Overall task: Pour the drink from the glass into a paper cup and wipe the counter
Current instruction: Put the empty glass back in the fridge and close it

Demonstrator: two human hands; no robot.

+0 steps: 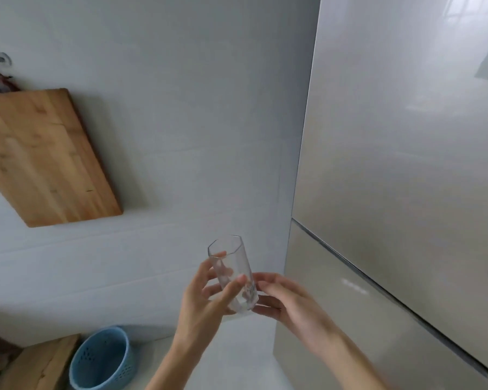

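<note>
I hold the glass (233,274) in the air above the back right corner of the worktop (237,358), just beside the fridge (406,164). My left hand (206,299) grips it round the middle, thumb on the near side and fingers (209,266) wrapped behind, while my right hand (290,302) pinches its base from the other side. It stands nearly upright, mouth uppermost, and is so clear that I cannot tell how much drink it holds. No paper cup is in sight, so I judge the pour not yet begun. To do it well I should keep the glass level, find the cup first, bring the rim low and close over it, and tip slowly from the base, staying away from the blue basket (102,358) at the worktop's left.
</note>
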